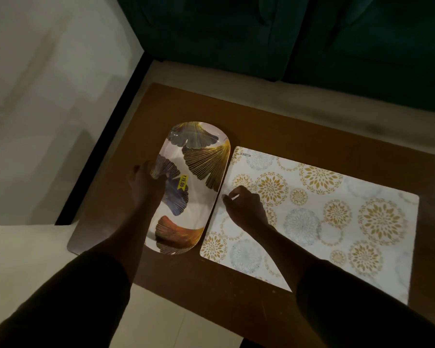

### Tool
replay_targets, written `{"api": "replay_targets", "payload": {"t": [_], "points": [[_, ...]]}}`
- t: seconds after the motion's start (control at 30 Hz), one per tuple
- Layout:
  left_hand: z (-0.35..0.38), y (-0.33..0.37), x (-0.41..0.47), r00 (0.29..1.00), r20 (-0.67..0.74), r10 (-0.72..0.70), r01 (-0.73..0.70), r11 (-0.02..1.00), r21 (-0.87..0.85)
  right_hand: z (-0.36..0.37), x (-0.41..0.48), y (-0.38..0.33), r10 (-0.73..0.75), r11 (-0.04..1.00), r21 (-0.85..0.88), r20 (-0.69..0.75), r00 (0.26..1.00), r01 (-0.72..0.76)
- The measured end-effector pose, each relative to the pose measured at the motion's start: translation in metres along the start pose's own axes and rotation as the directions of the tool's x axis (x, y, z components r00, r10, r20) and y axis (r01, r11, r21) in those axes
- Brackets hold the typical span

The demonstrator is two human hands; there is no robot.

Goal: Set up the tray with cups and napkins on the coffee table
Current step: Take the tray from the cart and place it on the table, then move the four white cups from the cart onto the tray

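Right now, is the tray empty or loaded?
Empty: the tray shows only its leaf print and a yellow price sticker; no cups or napkins.

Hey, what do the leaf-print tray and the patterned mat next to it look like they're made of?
The tray looks like glossy melamine or glazed ceramic: its raised rim catches highlights and the leaf print shines, but which one can't be told. The placemat looks like thin matte plastic or vinyl, lying flat with rounded corners and no glare. The table beneath looks like brown wood or laminate.
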State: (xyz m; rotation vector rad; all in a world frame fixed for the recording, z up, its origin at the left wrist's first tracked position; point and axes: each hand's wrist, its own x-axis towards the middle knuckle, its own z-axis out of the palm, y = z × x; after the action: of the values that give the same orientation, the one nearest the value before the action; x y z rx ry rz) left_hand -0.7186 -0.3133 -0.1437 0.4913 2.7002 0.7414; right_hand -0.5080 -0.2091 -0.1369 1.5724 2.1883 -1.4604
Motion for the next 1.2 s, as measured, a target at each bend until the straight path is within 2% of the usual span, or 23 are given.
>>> {"api": "replay_targets", "payload": {"t": [0.13,0.33,0.4,0.53,0.7,0.93,1.2], "points": [[0.014,0.032,-0.024,0.995,0.006,0.103,-0.102,0.994,-0.034,-0.031,-0.008,0.020,-0.035,0.999,-0.008,-0.094,0.995,0.034],[0.056,0.103,-0.083,0.947,0.153,0.282,-0.275,0.959,-0.065,-0.104,-0.024,0.069,-0.043,0.999,-0.008,-0.219,0.975,0.043],[0.074,0.129,-0.108,0.917,0.242,0.316,-0.301,0.949,-0.096,-0.130,-0.031,0.090,-0.022,1.000,-0.001,-0.256,0.966,0.023],[0.111,0.185,-0.163,0.854,0.330,0.402,-0.361,0.915,-0.181,-0.187,-0.053,0.142,0.056,0.998,0.024,-0.316,0.947,-0.051],[0.158,0.253,-0.229,0.746,0.477,0.465,-0.415,0.885,-0.212,-0.257,-0.087,0.215,0.165,0.986,0.069,-0.418,0.893,-0.150],[0.225,0.327,-0.323,0.596,0.614,0.517,-0.481,0.843,-0.242,-0.353,-0.153,0.338,0.279,0.959,0.138,-0.600,0.750,-0.246],[0.298,0.428,-0.435,0.414,0.726,0.549,-0.520,0.797,-0.306,-0.441,-0.215,0.437,0.366,0.931,0.314,-0.785,0.500,-0.188]]}}
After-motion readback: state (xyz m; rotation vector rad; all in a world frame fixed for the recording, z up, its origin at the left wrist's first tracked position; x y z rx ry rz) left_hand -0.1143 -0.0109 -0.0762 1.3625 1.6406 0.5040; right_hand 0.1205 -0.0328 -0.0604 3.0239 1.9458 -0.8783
